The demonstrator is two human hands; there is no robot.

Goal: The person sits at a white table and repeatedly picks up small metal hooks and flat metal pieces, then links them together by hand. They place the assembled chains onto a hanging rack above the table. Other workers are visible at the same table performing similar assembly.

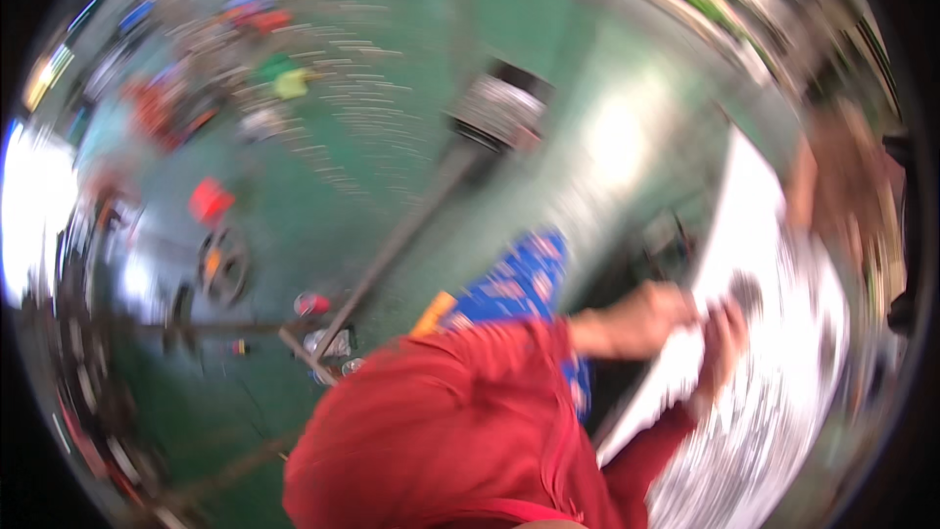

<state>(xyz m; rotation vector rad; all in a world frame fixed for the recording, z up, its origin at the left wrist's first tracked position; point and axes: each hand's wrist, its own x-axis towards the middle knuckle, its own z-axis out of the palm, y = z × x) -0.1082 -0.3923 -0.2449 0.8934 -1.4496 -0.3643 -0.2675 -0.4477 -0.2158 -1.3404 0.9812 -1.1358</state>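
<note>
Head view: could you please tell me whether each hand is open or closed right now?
Left hand: blurred; open or closed cannot be told.
Right hand: blurred against the white surface; open or closed cannot be told.

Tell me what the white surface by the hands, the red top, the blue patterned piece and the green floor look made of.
White surface: bright, pale; too blurred to tell the material.
Red top: matte fabric, from its soft folds.
Blue patterned piece: probably printed cloth, no glare on it.
Green floor: perhaps painted or coated, given its glossy reflection.
</note>
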